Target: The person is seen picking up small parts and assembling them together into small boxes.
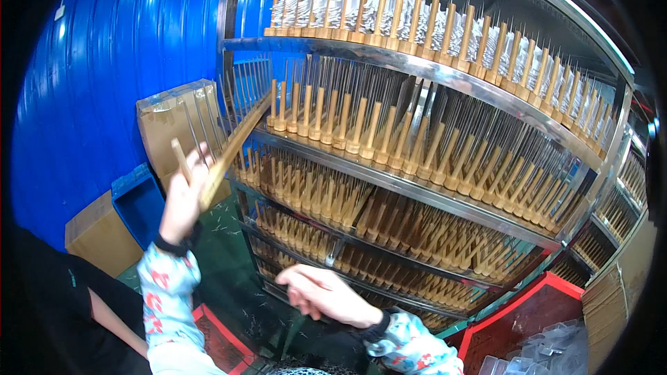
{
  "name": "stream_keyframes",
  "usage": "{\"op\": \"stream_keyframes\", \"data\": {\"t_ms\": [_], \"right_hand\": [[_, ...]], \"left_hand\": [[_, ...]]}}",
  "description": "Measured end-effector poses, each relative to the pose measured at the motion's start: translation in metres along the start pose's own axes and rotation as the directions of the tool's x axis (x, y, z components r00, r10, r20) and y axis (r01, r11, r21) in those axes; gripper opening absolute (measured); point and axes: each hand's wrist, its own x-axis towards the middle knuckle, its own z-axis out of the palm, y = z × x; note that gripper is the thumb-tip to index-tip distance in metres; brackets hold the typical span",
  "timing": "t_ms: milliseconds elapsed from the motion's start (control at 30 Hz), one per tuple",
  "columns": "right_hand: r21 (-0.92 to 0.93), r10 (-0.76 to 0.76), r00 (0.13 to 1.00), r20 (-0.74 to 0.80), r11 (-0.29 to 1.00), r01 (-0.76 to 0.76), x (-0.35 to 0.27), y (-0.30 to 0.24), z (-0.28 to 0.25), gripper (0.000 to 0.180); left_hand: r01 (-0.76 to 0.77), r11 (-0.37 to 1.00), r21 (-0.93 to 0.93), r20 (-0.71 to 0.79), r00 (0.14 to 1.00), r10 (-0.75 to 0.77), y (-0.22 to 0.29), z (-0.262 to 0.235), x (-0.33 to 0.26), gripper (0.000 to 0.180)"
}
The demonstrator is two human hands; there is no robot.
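While the left hand (184, 199) is at the near end of a slanted wooden bar (241, 132) in the head view, its fingers are clamped on this bar, which carries thin metal rods. The bar's far end is just beside the second shelf (389, 172) of the metal rack (228, 14). The right hand (332, 298) is before the lower shelves, its fingers loosely curled; whether they meet, I cannot tell.

head view: one wide fisheye on the wearer's head, aimed forward and down past the left hand (182, 201) and right hand (333, 298). it faces the metal rack (417, 187) from near, at a slant, blue wall (97, 118) at left; shelf edges bow toward the dark rim.
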Motion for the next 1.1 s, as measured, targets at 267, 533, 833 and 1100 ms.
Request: {"op": "stream_keyframes", "data": {"t_ms": [267,533,833,1100], "right_hand": [[0.049,0.152,0.943,-0.296,0.988,-0.145,-0.046,0.064,-0.073,0.031],[0.197,0.263,0.878,-0.399,0.960,-0.199,-0.071,0.098,-0.092,0.024],[0.134,0.267,0.902,-0.339,0.963,-0.235,-0.059,0.125,-0.090,0.025],[0.074,0.024,0.859,-0.511,0.997,0.017,-0.068,0.133,-0.071,0.019]], "left_hand": [[0.119,0.979,0.166,0.326,0.930,-0.169,-0.068,0.013,0.181,0.067],[-0.047,0.526,0.849,0.074,0.997,-0.030,-0.084,0.078,0.223,0.032],[-0.407,0.840,0.359,-0.232,0.833,0.503,0.032,0.043,0.278,0.028],[-0.106,0.984,-0.142,-0.109,0.990,0.091,0.069,0.076,0.348,0.033]]}}
